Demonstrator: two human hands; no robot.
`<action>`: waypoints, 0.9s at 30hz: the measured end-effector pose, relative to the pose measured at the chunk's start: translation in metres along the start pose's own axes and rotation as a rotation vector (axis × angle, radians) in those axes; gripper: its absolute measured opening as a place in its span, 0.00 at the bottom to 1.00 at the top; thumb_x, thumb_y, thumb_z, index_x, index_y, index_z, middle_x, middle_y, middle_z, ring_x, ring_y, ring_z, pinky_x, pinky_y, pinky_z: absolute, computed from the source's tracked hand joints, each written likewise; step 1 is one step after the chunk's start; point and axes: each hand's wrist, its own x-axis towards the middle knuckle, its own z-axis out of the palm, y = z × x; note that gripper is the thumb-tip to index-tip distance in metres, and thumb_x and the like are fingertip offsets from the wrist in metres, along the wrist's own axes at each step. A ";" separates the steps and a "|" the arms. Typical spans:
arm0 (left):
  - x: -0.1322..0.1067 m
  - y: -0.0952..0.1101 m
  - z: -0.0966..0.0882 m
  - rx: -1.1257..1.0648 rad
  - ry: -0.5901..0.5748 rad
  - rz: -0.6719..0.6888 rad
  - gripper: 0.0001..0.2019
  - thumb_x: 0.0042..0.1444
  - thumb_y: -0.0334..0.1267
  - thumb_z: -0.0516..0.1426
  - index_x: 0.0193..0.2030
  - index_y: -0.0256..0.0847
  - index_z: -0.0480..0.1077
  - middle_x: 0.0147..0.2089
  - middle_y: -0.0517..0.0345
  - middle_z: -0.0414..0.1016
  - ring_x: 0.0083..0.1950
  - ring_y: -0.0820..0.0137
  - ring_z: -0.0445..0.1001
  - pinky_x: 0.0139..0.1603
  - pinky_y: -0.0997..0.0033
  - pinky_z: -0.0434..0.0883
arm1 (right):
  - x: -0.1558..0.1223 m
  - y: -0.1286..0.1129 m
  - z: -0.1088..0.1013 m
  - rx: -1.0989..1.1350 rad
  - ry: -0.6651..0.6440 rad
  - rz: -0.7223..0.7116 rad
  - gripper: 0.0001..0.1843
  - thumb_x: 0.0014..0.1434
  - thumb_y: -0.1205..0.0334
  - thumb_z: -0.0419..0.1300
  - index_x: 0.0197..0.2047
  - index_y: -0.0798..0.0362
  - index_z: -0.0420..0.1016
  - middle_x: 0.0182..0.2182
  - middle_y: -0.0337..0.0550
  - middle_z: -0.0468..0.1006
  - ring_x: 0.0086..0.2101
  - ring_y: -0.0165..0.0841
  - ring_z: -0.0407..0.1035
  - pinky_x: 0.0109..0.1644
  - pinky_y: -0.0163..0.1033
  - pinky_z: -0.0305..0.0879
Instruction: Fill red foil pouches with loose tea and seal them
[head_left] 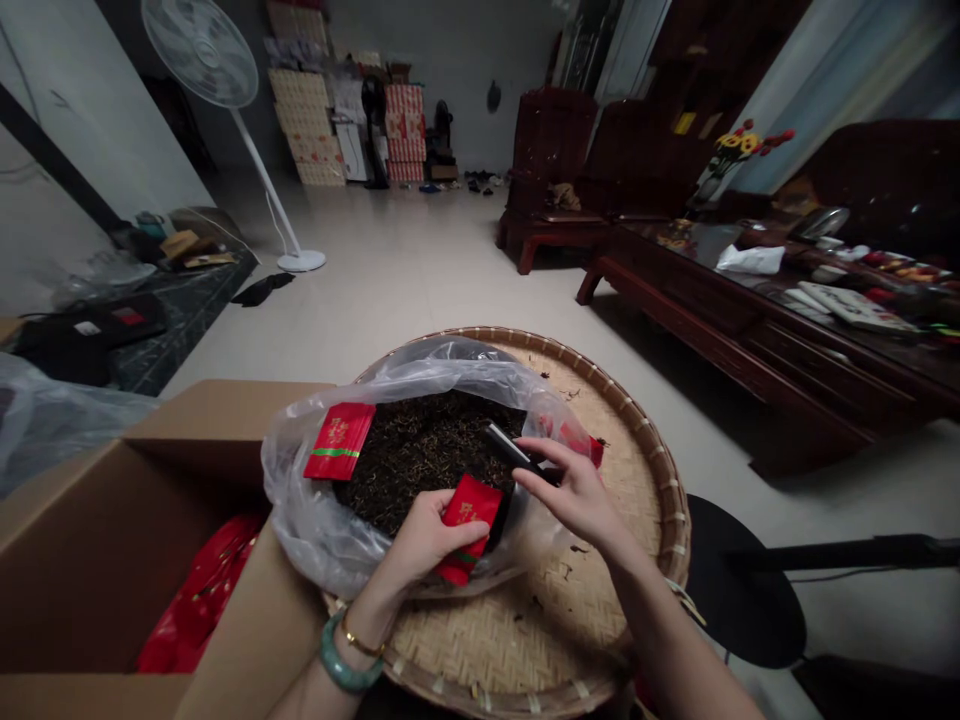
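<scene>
Box [255, 610] stands beside the leaf-filled plastic bag [300, 535]

No wording can be read with certainty; at eight o'clock of the view, the loose red packet [341, 442] bears gold characters, too small to make out; at six o'clock, the held red packet [475, 498] carries similar gold marks, equally illegible.

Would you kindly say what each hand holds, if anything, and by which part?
Left hand: a red packet, by its left side, thumb across the front. Right hand: a slim dark object, by its near end.
</scene>
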 end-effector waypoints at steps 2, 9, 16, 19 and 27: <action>0.000 0.000 0.000 -0.001 0.001 0.019 0.14 0.37 0.40 0.66 0.31 0.32 0.74 0.26 0.56 0.77 0.25 0.70 0.71 0.27 0.74 0.67 | -0.001 -0.002 -0.001 -0.005 -0.082 -0.004 0.23 0.50 0.55 0.66 0.49 0.51 0.74 0.44 0.47 0.78 0.43 0.40 0.72 0.47 0.43 0.67; 0.001 0.006 -0.003 0.056 0.035 0.032 0.13 0.37 0.40 0.66 0.27 0.32 0.73 0.24 0.56 0.75 0.24 0.71 0.69 0.26 0.74 0.66 | -0.004 -0.007 0.006 -0.042 -0.195 -0.073 0.13 0.57 0.59 0.60 0.46 0.51 0.75 0.41 0.46 0.79 0.41 0.38 0.72 0.45 0.41 0.67; 0.003 0.001 -0.004 0.054 0.035 0.034 0.14 0.38 0.40 0.66 0.28 0.31 0.73 0.26 0.54 0.76 0.26 0.70 0.70 0.27 0.74 0.67 | -0.003 -0.007 0.009 -0.043 -0.190 -0.048 0.13 0.56 0.59 0.61 0.45 0.52 0.76 0.39 0.46 0.80 0.39 0.38 0.73 0.44 0.41 0.68; 0.005 -0.001 -0.005 0.043 0.022 0.029 0.15 0.38 0.41 0.66 0.29 0.31 0.73 0.26 0.55 0.75 0.25 0.70 0.70 0.26 0.74 0.66 | -0.002 -0.001 0.010 0.056 -0.166 0.009 0.14 0.54 0.58 0.63 0.44 0.52 0.77 0.40 0.45 0.80 0.40 0.38 0.73 0.45 0.42 0.68; 0.007 -0.002 -0.006 -0.106 0.051 0.047 0.18 0.37 0.41 0.67 0.34 0.32 0.72 0.29 0.58 0.76 0.28 0.72 0.70 0.30 0.74 0.68 | 0.003 0.056 0.002 -0.122 0.046 0.069 0.20 0.51 0.56 0.63 0.48 0.52 0.75 0.45 0.50 0.79 0.45 0.45 0.72 0.50 0.52 0.66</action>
